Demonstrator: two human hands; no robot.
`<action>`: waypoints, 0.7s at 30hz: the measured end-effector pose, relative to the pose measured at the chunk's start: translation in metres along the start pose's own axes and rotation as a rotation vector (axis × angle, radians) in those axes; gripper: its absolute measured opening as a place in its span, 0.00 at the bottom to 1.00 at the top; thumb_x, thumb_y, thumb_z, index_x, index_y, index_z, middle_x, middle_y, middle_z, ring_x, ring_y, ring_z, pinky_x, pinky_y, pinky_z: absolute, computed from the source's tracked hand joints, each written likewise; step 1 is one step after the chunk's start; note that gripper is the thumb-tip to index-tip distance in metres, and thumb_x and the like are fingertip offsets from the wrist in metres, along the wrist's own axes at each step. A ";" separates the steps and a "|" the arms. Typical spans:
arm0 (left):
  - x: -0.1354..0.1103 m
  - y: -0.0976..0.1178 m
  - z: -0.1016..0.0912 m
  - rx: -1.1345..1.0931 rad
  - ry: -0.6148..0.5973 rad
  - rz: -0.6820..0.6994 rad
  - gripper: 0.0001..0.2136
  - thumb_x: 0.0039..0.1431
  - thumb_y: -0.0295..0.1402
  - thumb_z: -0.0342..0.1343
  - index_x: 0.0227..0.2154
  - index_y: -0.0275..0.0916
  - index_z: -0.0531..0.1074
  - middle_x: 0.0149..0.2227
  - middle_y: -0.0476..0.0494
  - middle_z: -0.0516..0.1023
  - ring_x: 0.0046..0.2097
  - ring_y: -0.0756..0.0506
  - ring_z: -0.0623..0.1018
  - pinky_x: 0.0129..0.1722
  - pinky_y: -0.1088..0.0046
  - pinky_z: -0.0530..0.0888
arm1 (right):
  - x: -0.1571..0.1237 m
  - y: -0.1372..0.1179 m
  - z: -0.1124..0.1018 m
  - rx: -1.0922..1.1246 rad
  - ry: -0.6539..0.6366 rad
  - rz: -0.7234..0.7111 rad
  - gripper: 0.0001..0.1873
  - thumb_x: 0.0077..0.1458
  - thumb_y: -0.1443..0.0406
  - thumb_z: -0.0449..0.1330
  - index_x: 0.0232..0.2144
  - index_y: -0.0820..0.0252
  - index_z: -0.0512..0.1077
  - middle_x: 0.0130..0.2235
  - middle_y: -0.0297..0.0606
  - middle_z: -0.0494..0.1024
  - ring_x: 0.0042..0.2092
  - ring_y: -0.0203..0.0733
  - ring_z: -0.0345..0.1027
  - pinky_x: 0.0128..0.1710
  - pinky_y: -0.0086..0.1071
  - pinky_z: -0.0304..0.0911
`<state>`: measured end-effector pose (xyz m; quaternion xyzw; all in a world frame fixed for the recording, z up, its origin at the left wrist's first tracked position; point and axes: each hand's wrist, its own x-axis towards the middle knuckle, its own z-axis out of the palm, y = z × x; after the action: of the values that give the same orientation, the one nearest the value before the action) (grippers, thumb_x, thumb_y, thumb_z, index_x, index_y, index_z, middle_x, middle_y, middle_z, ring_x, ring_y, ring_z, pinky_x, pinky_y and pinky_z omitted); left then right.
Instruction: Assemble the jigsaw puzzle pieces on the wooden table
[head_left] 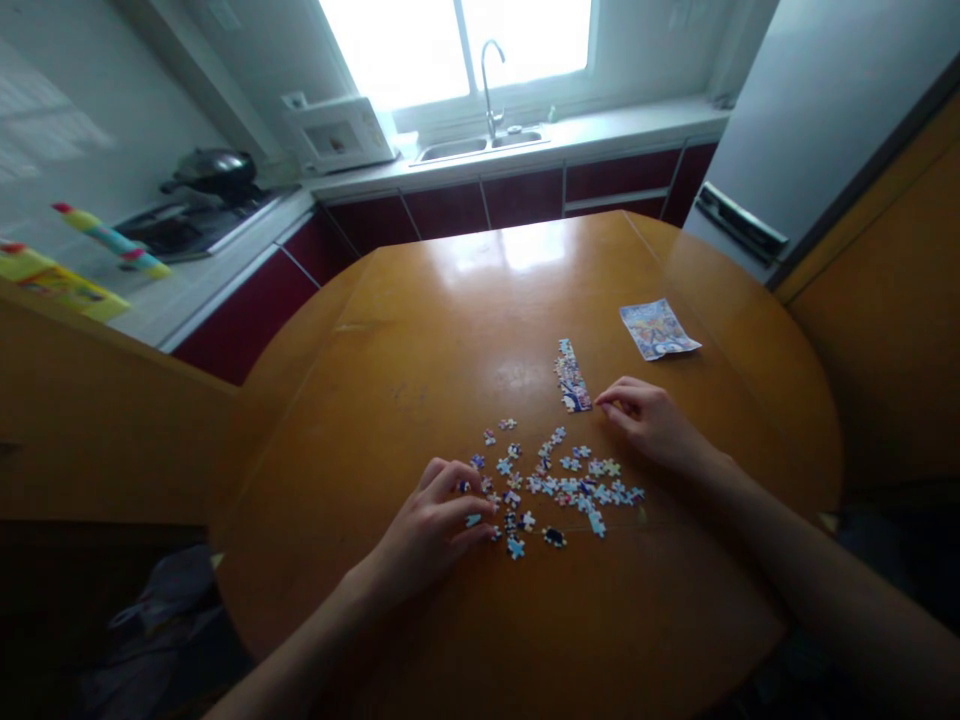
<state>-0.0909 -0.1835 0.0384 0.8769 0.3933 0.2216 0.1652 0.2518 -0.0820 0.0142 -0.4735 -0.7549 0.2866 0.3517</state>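
Loose jigsaw pieces (550,485) lie scattered over the near middle of the wooden table, some face up and some showing a pale blue side. My left hand (439,510) rests at the left of them, fingers apart and curved, the tips among several pieces. Beyond the pile lies a joined strip of jigsaw pieces (573,380), narrow and running away from me. Beside its near right corner is my right hand (637,415), with thumb and forefinger pinched together. Whether a small piece is between those fingertips cannot be made out.
A creased picture sheet (658,329) lies on the table (435,330) to the right, behind my right hand. Past the table's far edge are a counter with a sink (457,149), a microwave (341,135) and a pan (214,170) on the stove. A fridge (810,120) stands at right.
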 end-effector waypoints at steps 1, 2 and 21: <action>0.006 0.001 -0.001 0.006 0.002 0.004 0.04 0.61 0.32 0.62 0.38 0.42 0.78 0.43 0.42 0.71 0.46 0.44 0.68 0.42 0.66 0.73 | 0.000 0.000 0.000 0.000 0.001 0.002 0.08 0.59 0.66 0.58 0.34 0.59 0.78 0.35 0.39 0.76 0.32 0.39 0.66 0.33 0.35 0.62; 0.012 0.003 -0.001 0.011 0.008 0.017 0.03 0.61 0.33 0.61 0.37 0.42 0.78 0.43 0.42 0.70 0.45 0.44 0.68 0.41 0.67 0.73 | 0.000 -0.001 0.000 -0.001 0.000 0.003 0.08 0.59 0.67 0.58 0.34 0.59 0.78 0.35 0.40 0.76 0.32 0.39 0.66 0.33 0.35 0.62; 0.055 0.004 0.033 -0.004 0.050 0.027 0.06 0.64 0.28 0.56 0.38 0.41 0.79 0.43 0.41 0.72 0.46 0.43 0.68 0.45 0.63 0.73 | -0.001 -0.007 0.001 0.013 -0.023 0.013 0.07 0.59 0.68 0.59 0.35 0.59 0.78 0.35 0.38 0.76 0.33 0.38 0.67 0.36 0.34 0.63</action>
<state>-0.0391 -0.1479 0.0259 0.8761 0.3848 0.2463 0.1539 0.2475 -0.0859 0.0188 -0.4730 -0.7538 0.2993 0.3442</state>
